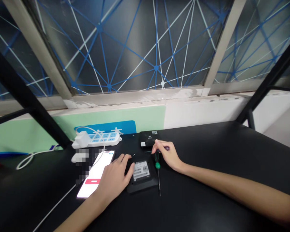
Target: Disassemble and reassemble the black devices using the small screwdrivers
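Note:
A black box-shaped device [145, 183] lies flat on the dark table, a white printed label with codes on its upper face. My left hand [116, 176] rests at the device's left edge, fingers stretched out and thumb against its side. Just beyond the device, my right hand [168, 154] pinches a small screwdriver [167, 148] with a dark handle; its thin shaft points left. Below that hand lies a second screwdriver [158, 165], green-handled, with its shaft toward me. A black box [148, 139] with a small white label sits behind the hands.
A lit phone [96, 174] lies partly under my left forearm. Behind it are a white power strip [106, 139] with a plugged-in charger [82, 139] and a white cable [55, 206] running across the table. A window [135, 48] and low wall border the back; black posts [31, 100] stand at both sides.

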A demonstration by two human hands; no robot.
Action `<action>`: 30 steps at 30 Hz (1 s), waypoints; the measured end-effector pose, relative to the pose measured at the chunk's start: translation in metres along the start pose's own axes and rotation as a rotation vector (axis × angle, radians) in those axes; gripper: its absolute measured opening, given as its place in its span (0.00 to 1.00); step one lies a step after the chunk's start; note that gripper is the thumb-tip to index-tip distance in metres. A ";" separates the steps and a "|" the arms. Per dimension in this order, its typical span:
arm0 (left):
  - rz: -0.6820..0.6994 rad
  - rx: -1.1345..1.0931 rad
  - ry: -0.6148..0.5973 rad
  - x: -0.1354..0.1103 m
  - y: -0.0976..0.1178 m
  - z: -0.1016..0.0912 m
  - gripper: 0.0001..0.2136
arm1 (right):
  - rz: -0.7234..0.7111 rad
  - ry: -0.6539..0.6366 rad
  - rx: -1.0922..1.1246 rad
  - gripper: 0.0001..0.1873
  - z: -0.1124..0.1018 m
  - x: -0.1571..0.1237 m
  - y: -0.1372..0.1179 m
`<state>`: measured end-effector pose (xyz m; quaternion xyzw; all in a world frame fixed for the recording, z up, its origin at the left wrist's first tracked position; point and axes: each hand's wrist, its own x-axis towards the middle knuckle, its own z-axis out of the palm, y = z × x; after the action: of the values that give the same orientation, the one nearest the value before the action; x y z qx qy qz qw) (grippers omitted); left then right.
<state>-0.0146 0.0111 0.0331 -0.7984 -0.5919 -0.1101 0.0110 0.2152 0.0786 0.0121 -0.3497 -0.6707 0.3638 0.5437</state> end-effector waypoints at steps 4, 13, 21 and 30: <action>0.011 -0.014 -0.012 0.001 -0.001 0.000 0.13 | 0.028 0.006 0.054 0.28 -0.001 -0.001 0.001; 0.003 -0.014 -0.008 0.002 0.000 0.000 0.13 | 0.024 -0.063 0.117 0.28 -0.001 -0.002 -0.006; 0.065 -0.039 -0.004 0.003 -0.003 -0.003 0.13 | 0.088 0.012 0.215 0.25 -0.004 -0.002 0.000; 0.155 -0.064 -0.037 0.002 -0.003 -0.007 0.13 | 0.195 0.143 0.431 0.20 -0.003 0.006 0.014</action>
<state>-0.0178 0.0124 0.0397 -0.8435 -0.5247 -0.1131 -0.0170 0.2182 0.0915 0.0033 -0.3136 -0.5003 0.5237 0.6142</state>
